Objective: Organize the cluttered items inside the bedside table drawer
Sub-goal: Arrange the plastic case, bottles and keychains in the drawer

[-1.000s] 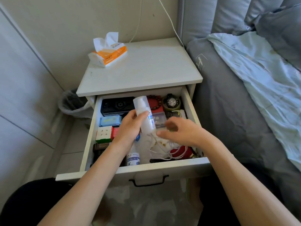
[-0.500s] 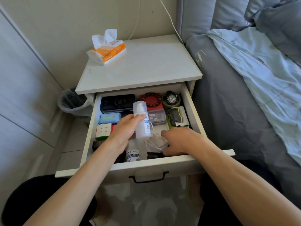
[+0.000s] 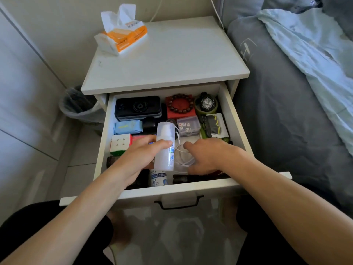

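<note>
left hand (image 3: 137, 159) grips spray bottle (image 3: 164, 148) above drawer (image 3: 232, 113) | right hand (image 3: 208, 155) now down, fingers relaxed on white cable (image 3: 182, 159) | sorting mid-way

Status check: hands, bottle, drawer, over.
Left hand grips white pump bottle, upright above the drawer. Right hand down on tangled white cord. Second bottle lies below.

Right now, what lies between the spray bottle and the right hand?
Head view: loops of white cord on the drawer floor lie between the spray bottle and the right hand.
</note>
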Demonstrator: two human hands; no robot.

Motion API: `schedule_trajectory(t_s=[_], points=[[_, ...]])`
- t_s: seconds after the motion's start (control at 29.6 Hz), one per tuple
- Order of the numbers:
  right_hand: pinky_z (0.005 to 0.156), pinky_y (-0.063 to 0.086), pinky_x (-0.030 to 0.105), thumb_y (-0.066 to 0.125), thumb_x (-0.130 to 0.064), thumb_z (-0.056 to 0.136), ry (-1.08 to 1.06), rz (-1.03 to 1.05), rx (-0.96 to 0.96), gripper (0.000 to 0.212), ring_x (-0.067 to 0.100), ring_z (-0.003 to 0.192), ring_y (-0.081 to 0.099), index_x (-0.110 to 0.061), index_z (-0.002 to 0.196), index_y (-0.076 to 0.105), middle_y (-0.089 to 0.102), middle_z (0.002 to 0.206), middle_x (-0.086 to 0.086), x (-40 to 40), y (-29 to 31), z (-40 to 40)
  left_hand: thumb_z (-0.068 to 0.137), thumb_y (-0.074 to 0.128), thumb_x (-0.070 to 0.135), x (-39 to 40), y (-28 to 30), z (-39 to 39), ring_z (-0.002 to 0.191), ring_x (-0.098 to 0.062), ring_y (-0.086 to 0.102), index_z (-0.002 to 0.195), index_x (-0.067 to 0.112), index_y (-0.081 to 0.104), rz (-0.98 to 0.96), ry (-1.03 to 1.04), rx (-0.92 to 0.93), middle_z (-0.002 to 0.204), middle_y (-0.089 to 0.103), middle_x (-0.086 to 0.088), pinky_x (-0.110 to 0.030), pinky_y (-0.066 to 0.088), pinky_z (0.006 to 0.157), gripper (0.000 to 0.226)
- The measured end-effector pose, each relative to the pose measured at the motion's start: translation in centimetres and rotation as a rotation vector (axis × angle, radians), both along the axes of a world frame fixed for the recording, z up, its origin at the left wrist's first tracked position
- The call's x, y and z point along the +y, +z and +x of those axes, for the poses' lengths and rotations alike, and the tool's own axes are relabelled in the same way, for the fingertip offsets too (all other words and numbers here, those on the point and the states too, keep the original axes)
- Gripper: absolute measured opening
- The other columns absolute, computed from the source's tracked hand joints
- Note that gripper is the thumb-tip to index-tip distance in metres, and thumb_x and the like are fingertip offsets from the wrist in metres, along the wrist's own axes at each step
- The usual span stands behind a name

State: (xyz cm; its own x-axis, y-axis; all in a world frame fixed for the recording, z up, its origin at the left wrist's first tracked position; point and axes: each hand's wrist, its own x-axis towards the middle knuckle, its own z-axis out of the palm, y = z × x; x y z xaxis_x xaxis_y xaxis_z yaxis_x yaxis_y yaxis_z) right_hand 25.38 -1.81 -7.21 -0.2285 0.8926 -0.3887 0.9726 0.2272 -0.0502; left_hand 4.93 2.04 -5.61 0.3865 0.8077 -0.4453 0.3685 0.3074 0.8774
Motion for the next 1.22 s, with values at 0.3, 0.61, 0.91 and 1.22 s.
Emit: schedule_trajectory(t_s=[0.3, 0.61, 0.91, 1.22], points=[[0.069, 0.044, 0.035, 0.082, -0.049, 0.07, 0.079, -0.112, -0.163, 0.121, 0.029, 0.108, 0.059, -0.026, 0.153, -0.003, 0.05, 0.131, 0.007, 0.0, -0.9, -0.5, 0.067, 0.075, 0.053, 0.1, -0.3, -0.1, 0.096, -0.016, 0.072, 0.097, 0.026, 0.074, -0.051, 0.03, 0.01, 0.097, 0.076, 0.004, -0.05, 0.054, 0.096, 0.04], [0.062, 0.041, 0.033, 0.073, -0.045, 0.071, 0.102, 0.023, -0.21, 0.105, 0.027, 0.086, 0.059, -0.016, 0.15, 0.01, 0.055, 0.093, 0.004, 0.0, -1.0, -1.3, 0.077, 0.074, 0.045, 0.3, -0.6, -0.6, 0.09, -0.018, 0.074, 0.103, 0.023, 0.073, -0.067, 0.049, -0.031, 0.095, 0.077, 0.001, -0.043, 0.061, 0.083, 0.034], [0.068, 0.039, 0.034, 0.077, -0.032, 0.072, 0.182, 0.133, -0.182, 0.072, 0.027, 0.103, 0.056, -0.013, 0.13, 0.039, 0.055, 0.117, 0.007, -0.1, -0.8, -1.3, 0.073, 0.075, 0.045, 0.2, -0.5, -0.4, 0.088, -0.019, 0.075, 0.109, 0.021, 0.07, -0.072, 0.089, -0.035, 0.096, 0.077, -0.002, -0.045, 0.062, 0.081, 0.043], [0.046, 0.03, 0.028, 0.075, -0.041, 0.065, -0.013, 0.038, 0.07, 0.055, 0.013, 0.062, 0.044, -0.019, 0.101, 0.039, 0.04, 0.073, -0.008, -0.1, -0.3, -0.7, 0.085, 0.074, 0.037, 0.6, -0.8, -0.9, 0.087, -0.018, 0.075, 0.111, 0.02, 0.068, -0.104, 0.108, -0.059, 0.096, 0.077, -0.002, -0.035, 0.06, 0.068, 0.031]])
